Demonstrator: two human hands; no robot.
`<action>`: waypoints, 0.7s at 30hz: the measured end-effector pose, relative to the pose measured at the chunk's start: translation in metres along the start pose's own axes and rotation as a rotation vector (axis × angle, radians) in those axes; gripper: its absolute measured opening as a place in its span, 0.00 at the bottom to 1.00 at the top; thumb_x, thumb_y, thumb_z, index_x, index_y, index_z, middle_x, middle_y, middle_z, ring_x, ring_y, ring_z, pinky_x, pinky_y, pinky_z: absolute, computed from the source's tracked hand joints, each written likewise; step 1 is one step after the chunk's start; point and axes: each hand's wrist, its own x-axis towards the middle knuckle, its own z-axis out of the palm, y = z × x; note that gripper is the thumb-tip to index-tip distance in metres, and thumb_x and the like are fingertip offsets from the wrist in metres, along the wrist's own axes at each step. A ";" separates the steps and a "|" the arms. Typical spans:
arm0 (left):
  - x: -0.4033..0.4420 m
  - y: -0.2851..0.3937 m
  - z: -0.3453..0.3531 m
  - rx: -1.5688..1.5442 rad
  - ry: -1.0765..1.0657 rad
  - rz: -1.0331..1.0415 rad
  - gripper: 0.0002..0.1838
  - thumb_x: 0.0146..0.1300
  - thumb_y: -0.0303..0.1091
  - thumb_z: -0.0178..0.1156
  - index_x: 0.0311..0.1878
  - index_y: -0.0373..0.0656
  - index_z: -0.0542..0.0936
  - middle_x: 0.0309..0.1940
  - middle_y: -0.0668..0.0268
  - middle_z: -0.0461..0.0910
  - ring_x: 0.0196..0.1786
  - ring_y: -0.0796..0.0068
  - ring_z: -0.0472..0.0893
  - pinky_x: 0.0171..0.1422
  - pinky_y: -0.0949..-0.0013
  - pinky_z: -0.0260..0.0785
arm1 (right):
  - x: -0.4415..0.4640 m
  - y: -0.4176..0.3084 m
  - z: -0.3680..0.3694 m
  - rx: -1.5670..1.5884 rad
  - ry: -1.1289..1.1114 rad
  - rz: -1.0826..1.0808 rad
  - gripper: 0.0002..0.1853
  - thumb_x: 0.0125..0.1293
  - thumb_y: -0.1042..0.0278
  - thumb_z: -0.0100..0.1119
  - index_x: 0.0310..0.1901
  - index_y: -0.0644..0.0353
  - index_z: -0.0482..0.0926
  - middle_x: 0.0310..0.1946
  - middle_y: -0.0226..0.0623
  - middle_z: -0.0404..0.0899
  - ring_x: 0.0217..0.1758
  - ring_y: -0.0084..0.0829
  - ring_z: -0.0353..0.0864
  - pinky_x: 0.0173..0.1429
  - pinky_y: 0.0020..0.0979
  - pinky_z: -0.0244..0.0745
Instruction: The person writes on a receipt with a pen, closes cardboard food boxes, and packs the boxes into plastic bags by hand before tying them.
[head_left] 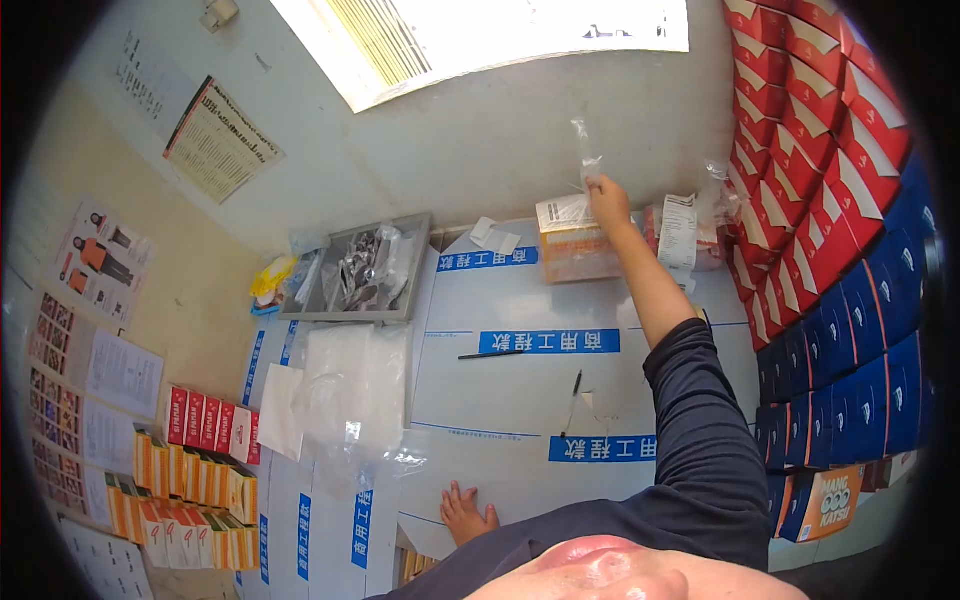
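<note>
My right hand [608,200] reaches to the back of the table, its fingers closed on a strip of clear plastic [586,150] that stands up against the wall. Just below that hand is an orange and white box [575,245] with a printed paper on top. Right of the box lies a clear plastic bag with a printed slip [678,232]. My left hand [468,513] rests on the near part of the table with its fingers spread, holding nothing.
A grey tray [405,300] holds plastic-wrapped items at the back left. Clear plastic bags [355,385] lie in front of it. Pens [490,354] are mid-table. Red boxes [790,150] and blue boxes [850,370] are stacked at right, small yellow boxes [190,475] at left.
</note>
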 end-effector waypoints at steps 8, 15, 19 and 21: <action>0.000 -0.001 -0.003 -0.010 0.001 0.006 0.28 0.44 0.40 0.60 0.52 0.45 0.69 0.64 0.50 0.58 0.67 0.45 0.53 0.68 0.44 0.42 | -0.031 0.044 0.016 -0.126 0.188 -0.093 0.17 0.60 0.61 0.53 0.51 0.55 0.73 0.47 0.47 0.74 0.50 0.48 0.72 0.54 0.40 0.67; -0.006 0.001 -0.006 -0.052 0.062 0.009 0.28 0.45 0.41 0.61 0.52 0.44 0.70 0.64 0.51 0.58 0.68 0.47 0.53 0.69 0.46 0.42 | -0.155 -0.170 -0.185 0.566 -0.126 -0.404 0.26 0.58 0.73 0.53 0.59 0.62 0.63 0.54 0.38 0.68 0.49 0.26 0.70 0.56 0.27 0.65; -0.009 -0.003 -0.003 -0.061 0.067 0.018 0.29 0.46 0.43 0.60 0.54 0.44 0.70 0.65 0.51 0.57 0.68 0.46 0.52 0.68 0.45 0.42 | -0.248 -0.318 -0.335 0.487 -0.194 -1.267 0.39 0.51 0.45 0.57 0.64 0.49 0.57 0.64 0.41 0.55 0.60 0.43 0.61 0.61 0.45 0.59; -0.006 -0.009 0.004 -0.080 0.069 0.042 0.29 0.47 0.44 0.60 0.54 0.45 0.70 0.65 0.51 0.57 0.68 0.46 0.52 0.68 0.45 0.41 | -0.294 -0.368 -0.396 0.213 -0.222 -1.526 0.49 0.44 0.26 0.57 0.67 0.36 0.53 0.69 0.43 0.45 0.66 0.58 0.55 0.64 0.61 0.54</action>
